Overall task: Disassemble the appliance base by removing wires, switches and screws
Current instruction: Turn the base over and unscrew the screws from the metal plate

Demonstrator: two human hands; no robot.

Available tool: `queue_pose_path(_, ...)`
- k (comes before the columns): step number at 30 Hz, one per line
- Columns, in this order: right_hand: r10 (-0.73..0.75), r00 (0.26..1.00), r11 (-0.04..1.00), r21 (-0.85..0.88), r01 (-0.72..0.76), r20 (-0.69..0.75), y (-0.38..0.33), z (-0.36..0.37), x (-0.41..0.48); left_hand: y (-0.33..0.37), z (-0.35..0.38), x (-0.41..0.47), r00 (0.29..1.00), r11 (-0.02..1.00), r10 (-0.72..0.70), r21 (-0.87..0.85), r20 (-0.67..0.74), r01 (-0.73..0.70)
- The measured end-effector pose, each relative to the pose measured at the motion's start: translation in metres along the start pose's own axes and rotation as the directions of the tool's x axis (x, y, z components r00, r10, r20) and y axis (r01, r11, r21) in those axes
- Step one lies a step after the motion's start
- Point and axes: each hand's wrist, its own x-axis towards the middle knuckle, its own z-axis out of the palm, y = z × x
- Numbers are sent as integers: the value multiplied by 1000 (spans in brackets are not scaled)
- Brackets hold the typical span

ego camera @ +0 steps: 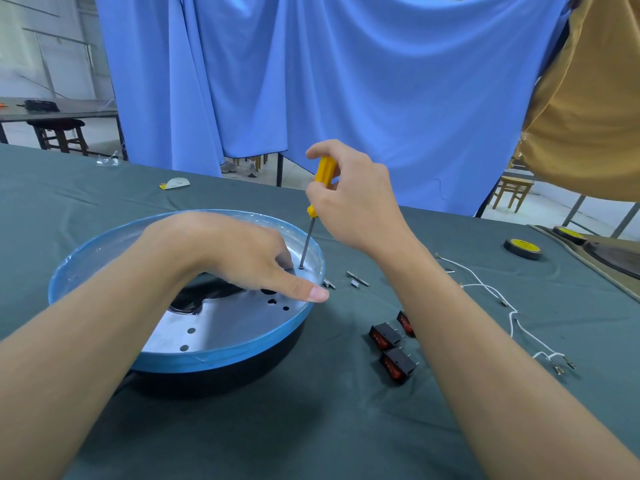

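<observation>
Dark green cloth over the desk (311, 427). The appliance base (225, 356) sits on it left of centre, open side up: black body, blue-filmed rim, silver inner plate with several round holes and a large dark cut-out. The left grip (235, 251) lies across the plate at the far right of the base, its forefinger stretched flat along the rim and nothing held in it; we cannot make out how the other fingers lie behind it. The right grip (356, 199) is closed round the yellow handle of a screwdriver (325, 169), thumb and fingers wrapped on it, shaft nearly upright. The tip stands on a screw (302, 267) in the plate, just beside the left fingers. On the cloth just right of the rim we note a few loose metal screws and pieces (356, 280). Nearer us lie three black switches (384, 336) with red rockers, one partly hidden by the right forearm. White wires (512, 317) with metal terminals trail further right, apart from the base. Two tape rolls (523, 248) sit at the far right. A blue curtain (346, 81) hangs behind the desk.
</observation>
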Motion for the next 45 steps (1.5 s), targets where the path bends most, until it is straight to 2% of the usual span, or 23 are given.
queue_pose_path(3, 10, 999, 999, 46, -8, -42, 3, 5, -2, -1, 1, 1, 1000, 1000, -2, -9, -1, 2)
queue_pose_path(7, 18, 995, 1000, 18, -17, -100, 7, 6, -1, -3, 1, 3, 1000, 1000, -1, -13, 0, 1)
queue_pose_path(16, 215, 976, 960, 172, -219, 42, 12, 4, 3, -3, 2, 3, 1000, 1000, 20, -16, -6, -20)
queue_pose_path(24, 100, 994, 994, 39, -99, -32, 13, 10, -1, -1, 1, 1, 1000, 999, 26, -25, -4, -27)
queue_pose_path(27, 161, 987, 970, 180, -162, 21, 12, 6, 0, -1, 2, 2, 999, 999, 32, -21, -5, -32)
queue_pose_path(29, 186, 980, 956, 215, -198, 74, 10, 6, 0, -2, 2, 2, 999, 999, 35, -23, -8, -35)
queue_pose_path(34, 150, 985, 979, 129, -159, 82, 5, 6, 0, 0, 1, 2, 1000, 1000, 16, -14, -8, -16)
queue_pose_path(41, 127, 990, 990, 71, -122, -68, 4, 0, -1, 0, 1, -1, 1000, 1000, -11, -13, 0, 11)
queue_pose_path(45, 92, 996, 995, 23, -92, 15, 2, -4, 2, 2, 0, -3, 1000, 1000, -20, -10, -1, 20)
